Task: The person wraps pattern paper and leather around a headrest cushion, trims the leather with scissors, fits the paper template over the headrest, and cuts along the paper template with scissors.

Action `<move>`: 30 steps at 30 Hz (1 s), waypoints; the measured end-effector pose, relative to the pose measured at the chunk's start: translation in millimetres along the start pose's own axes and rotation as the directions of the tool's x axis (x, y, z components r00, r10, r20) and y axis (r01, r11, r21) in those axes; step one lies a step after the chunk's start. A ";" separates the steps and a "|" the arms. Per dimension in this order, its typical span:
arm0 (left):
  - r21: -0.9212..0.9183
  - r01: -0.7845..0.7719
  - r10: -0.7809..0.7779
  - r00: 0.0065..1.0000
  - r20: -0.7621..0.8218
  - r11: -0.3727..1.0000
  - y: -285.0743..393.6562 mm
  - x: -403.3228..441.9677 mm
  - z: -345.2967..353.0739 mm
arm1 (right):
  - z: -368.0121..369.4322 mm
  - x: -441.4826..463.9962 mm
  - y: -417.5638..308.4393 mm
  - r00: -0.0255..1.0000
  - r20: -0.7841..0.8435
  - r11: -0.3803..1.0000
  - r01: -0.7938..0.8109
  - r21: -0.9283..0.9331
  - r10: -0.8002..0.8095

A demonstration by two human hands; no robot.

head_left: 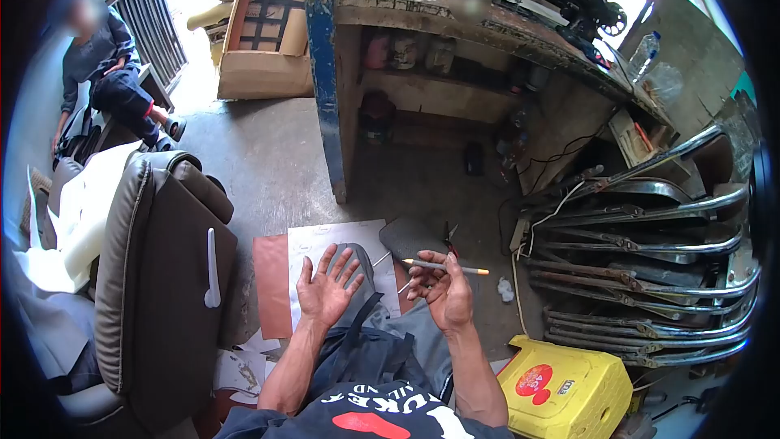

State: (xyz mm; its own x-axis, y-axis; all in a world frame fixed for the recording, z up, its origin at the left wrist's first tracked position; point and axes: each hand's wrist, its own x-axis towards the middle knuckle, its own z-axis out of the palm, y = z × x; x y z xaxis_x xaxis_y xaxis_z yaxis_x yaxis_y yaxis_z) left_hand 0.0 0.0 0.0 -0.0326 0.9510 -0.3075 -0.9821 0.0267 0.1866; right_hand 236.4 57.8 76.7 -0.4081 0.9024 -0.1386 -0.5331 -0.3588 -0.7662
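Note:
My left hand is raised palm up with its fingers spread, holding nothing. Beneath it are a white paper sheet with faint writing and a reddish-brown sheet. In my right hand a slim pen, yellowish with a pale band, lies across the fingers under the thumb. Just beyond that hand, dark-handled scissors show on the floor side, partly hidden by the fingers. A dark grey rounded pad lies near the paper, between the two hands and farther off.
A brown padded armchair stands at left, a yellow plastic stool at lower right. Stacked metal-framed chairs fill the right side. Ahead is a worn workbench bearing a sewing machine. Another person sits at upper left.

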 end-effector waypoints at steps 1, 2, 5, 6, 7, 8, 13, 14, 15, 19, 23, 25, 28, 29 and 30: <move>0.022 -0.049 0.049 0.999 -0.020 0.999 5.4 0.0 -2.9 | 2.6 2.3 -0.6 1.000 -0.009 1.000 0.007 -0.021 -0.007; 0.042 -0.099 0.101 0.994 -0.045 0.994 9.9 -2.6 -8.0 | 2.9 3.0 0.4 1.000 -0.018 0.999 0.007 -0.042 -0.008; 0.184 -0.193 0.225 0.959 -0.173 0.964 22.2 -11.3 -50.4 | -21.7 5.7 -2.1 0.997 -0.080 0.971 -0.018 -0.239 -0.001; 0.255 -0.259 0.321 0.916 -0.243 0.932 36.1 -12.0 -46.3 | -34.7 20.6 -2.5 0.989 -0.004 0.928 0.139 -0.347 -0.149; 0.260 -0.270 0.338 0.902 -0.269 0.927 46.5 -15.5 -64.1 | -42.5 27.7 -12.3 0.982 -0.022 0.907 0.165 -0.387 -0.188; 0.429 -0.290 0.440 0.844 -0.306 0.856 60.7 -18.7 -89.2 | -49.2 34.6 -22.5 0.973 -0.041 0.886 0.187 -0.423 -0.225; 0.894 0.184 0.656 0.622 -0.428 0.409 70.2 -39.7 -219.3 | -147.0 56.5 -6.1 0.943 -0.310 0.811 -0.087 -0.578 -0.120; 0.921 0.371 0.707 0.618 -0.343 0.122 61.2 -46.4 -239.6 | -161.8 47.1 14.5 0.936 -0.345 0.813 -0.142 -0.565 -0.076; 0.901 0.423 0.683 0.632 -0.366 0.091 55.7 -61.8 -288.0 | -177.0 36.7 37.6 0.902 -0.431 0.622 -0.321 -0.714 -0.030; 0.643 0.765 0.677 0.492 -0.548 -0.036 15.9 -89.5 -385.5 | -222.0 16.2 144.9 0.753 -0.543 0.514 -0.654 -0.555 0.372; 0.760 0.609 0.762 0.596 -0.252 -0.225 -19.5 -81.0 -330.2 | -229.7 21.6 215.8 0.708 -0.570 0.757 -0.617 -0.213 0.417; 0.680 0.720 0.772 0.508 -0.382 -0.138 -15.6 -77.6 -311.8 | -224.3 42.1 227.6 0.740 -0.557 0.811 -0.555 -0.188 0.377; 0.716 0.689 0.652 0.594 -0.470 -0.111 -5.6 -81.1 -313.5 | -254.7 66.0 259.5 0.810 -0.581 0.818 -0.384 -0.428 0.076; 0.704 0.700 0.652 0.589 -0.477 -0.117 0.2 -84.0 -317.3 | -267.3 70.3 267.7 0.829 -0.560 0.817 -0.330 -0.473 0.011; 0.748 0.662 0.655 0.590 -0.473 -0.056 8.2 -87.4 -318.7 | -245.2 71.9 237.7 0.838 -0.543 0.821 -0.340 -0.458 0.045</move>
State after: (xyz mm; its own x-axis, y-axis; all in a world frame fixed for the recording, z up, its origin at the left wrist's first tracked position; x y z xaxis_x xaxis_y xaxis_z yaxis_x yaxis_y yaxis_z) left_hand -64.4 -181.1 -268.9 -0.7501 0.4327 -0.5002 0.1725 0.8581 0.4836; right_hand 262.1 95.9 -269.2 0.0368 0.8702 -0.4914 0.0402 -0.4926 -0.8693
